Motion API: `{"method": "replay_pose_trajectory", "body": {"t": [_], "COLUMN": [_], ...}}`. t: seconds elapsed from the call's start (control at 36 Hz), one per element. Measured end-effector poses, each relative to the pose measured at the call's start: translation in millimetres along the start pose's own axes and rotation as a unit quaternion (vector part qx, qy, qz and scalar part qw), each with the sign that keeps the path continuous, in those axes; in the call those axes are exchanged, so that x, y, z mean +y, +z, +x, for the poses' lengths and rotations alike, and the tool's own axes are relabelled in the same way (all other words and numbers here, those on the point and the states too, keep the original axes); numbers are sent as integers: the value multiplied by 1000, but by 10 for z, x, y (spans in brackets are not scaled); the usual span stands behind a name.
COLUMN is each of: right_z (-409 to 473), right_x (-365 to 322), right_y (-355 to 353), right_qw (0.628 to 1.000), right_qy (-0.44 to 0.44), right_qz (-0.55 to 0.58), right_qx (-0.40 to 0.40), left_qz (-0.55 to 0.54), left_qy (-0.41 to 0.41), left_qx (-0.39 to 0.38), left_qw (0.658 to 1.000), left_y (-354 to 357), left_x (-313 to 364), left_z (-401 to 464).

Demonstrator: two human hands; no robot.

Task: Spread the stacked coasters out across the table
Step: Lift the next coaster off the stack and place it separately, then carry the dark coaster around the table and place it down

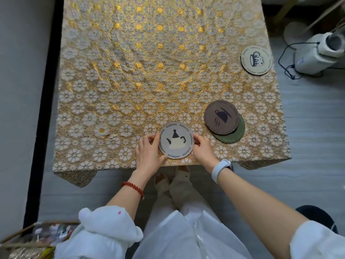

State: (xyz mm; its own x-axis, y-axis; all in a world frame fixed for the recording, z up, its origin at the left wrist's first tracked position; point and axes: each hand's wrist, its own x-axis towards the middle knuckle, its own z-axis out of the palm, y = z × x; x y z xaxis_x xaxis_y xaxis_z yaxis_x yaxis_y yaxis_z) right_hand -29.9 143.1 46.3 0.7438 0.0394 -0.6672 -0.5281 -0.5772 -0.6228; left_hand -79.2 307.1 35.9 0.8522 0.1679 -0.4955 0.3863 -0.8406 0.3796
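A grey round coaster with a teapot picture (176,140) lies near the table's front edge. My left hand (148,152) touches its left rim and my right hand (203,149) touches its right rim, fingers curled around the edge. To the right, a brown coaster (221,116) lies partly over a green coaster (233,136). A cream coaster with a mug picture (255,60) lies alone at the table's right edge, farther back.
The table (130,62) wears a gold and white floral lace cloth. A white appliance with a black cord (315,55) stands on the floor to the right. A basket of clutter (28,240) sits at the lower left. My feet are under the front edge.
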Motion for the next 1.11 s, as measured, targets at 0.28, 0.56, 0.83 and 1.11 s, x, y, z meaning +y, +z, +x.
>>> {"method": "replay_pose_trajectory", "body": {"t": [0.28, 0.56, 0.83, 1.11], "right_z": [-10, -22, 105, 358], "right_x": [130, 225, 196, 201], "right_y": [-17, -66, -560, -886], "right_qw": [967, 907, 945, 923], "right_qy": [-89, -159, -158, -111], "right_qz": [-240, -387, -272, -349], "right_qx": [13, 55, 88, 119], "left_qz": [18, 88, 56, 75], "left_qy": [3, 2, -22, 6], "left_qx": [4, 16, -16, -79], "left_qw": [1000, 996, 998, 994], "left_y": [25, 13, -211, -105], "left_x": [-28, -51, -13, 336], "left_z": [37, 16, 189, 348]}}
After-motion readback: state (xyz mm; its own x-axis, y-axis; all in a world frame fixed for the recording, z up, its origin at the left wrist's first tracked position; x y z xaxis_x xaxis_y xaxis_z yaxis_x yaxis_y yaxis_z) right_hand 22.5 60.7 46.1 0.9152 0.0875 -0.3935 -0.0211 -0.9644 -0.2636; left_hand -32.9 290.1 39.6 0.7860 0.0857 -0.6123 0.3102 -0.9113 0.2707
